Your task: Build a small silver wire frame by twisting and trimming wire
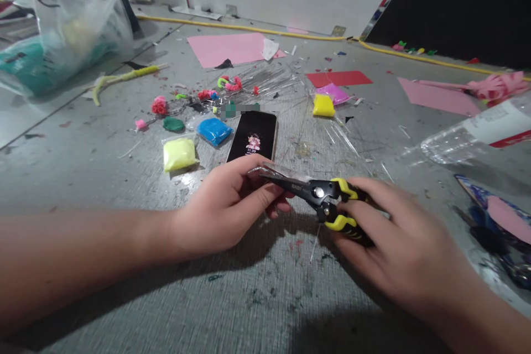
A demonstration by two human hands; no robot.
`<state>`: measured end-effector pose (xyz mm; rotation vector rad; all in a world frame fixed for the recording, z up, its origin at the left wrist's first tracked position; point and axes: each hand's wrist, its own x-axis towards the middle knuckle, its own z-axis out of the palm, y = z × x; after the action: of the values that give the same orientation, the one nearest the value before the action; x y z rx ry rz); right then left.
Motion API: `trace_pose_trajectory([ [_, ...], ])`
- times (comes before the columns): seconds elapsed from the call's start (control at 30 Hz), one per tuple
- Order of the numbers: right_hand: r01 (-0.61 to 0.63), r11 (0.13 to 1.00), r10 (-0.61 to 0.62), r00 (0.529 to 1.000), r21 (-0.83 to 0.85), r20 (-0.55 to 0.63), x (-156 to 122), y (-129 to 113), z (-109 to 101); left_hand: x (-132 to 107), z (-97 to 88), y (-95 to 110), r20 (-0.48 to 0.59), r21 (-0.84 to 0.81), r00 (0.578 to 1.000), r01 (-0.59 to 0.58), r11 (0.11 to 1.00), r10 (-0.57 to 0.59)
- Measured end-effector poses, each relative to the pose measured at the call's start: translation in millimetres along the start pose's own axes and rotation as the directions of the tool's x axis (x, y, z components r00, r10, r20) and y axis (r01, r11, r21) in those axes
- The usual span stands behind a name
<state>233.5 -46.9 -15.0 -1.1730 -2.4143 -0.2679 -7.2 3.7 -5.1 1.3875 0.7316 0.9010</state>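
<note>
My right hand (402, 238) is wrapped round the black and yellow handles of long-nose pliers (317, 192), whose dark jaws point left. The jaws look closed, with their tips at the fingers of my left hand (219, 204). That hand is pinched, thumb against fingers, on a thin, shiny, clear strip (286, 170) that runs along the pliers; its full shape is partly hidden. Just beyond my left fingers lies a phone (254, 135) with a lit lock screen. A thin strand (314, 246) shows below the pliers.
Bags of yellow (180, 154) and blue (214, 131) clay lie left of the phone. Behind are clear strands (274, 80) and pink paper (224, 48). A plastic bottle (452, 141) lies right; a plastic bag (83, 16) stands far left. A yellow cord (249, 28) crosses the back.
</note>
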Motion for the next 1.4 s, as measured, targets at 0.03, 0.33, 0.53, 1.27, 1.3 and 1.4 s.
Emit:
trace_pose_trajectory([
  [0.03,0.003,1.0,-0.003,1.0,-0.005,-0.004,0,0,0,0,0.2,0,-0.006,0.001,1.0,0.013,1.0,-0.013],
  [0.33,0.021,0.999,-0.023,0.999,-0.047,-0.029,-1,-1,0,1,1.0,1,0.011,-0.04,0.999,0.038,0.998,-0.038],
  [0.53,0.026,0.998,-0.029,0.998,-0.065,-0.047,-1,-4,1,-2,0.0,4,0.019,-0.074,0.997,0.081,0.994,-0.08],
  [1.27,0.01,0.982,-0.026,0.996,-0.19,-0.082,-2,-2,4,0,1.5,10,0.045,-0.298,0.969,0.247,0.922,-0.245],
  [1.3,-0.001,0.984,-0.015,0.996,-0.178,-0.087,-2,-2,5,0,1.9,11,0.047,-0.294,0.968,0.25,0.923,-0.248],
  [1.4,-0.039,0.993,0.029,0.996,-0.115,-0.082,-2,-2,5,1,2.7,11,0.051,-0.296,0.966,0.258,0.92,-0.255],
])
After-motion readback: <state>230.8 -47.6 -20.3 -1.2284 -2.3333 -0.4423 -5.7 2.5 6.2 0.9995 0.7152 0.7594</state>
